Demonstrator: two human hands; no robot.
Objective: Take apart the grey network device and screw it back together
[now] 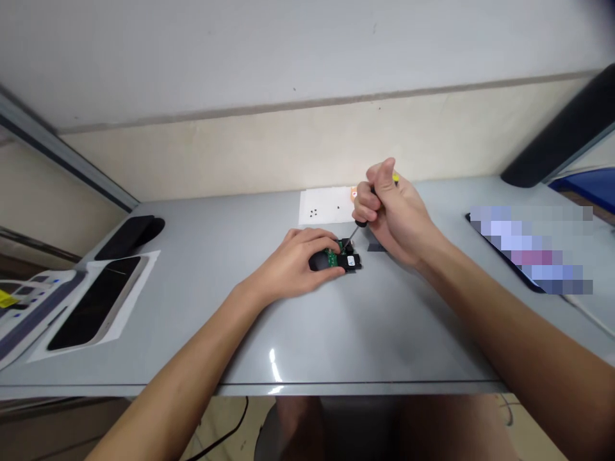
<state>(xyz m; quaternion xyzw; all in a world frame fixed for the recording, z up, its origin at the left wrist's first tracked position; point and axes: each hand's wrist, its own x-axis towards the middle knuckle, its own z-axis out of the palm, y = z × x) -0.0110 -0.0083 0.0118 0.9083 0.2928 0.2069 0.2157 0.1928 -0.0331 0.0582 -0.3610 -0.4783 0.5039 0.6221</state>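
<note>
My right hand (384, 198) is closed round the handle of a screwdriver (360, 224), whose metal shaft slants down to the left. Its tip reaches a small black device with a green circuit board (332, 258); the exact contact point is too small to make out. My left hand (307, 259) grips this device from the left, fingers along its far side and thumb along its near side. A white label shows on the device's black part. Just behind it, several tiny dark pieces, probably screws (313, 212), lie on a white sheet of paper (327, 200).
A dark phone (96, 304) lies on white paper at the left, beside a white power strip (41, 301). Farther back is a black object (129, 234). At the right rests a blurred-out screen (528, 250) with a white cable (589, 314). A wall closes the desk's back.
</note>
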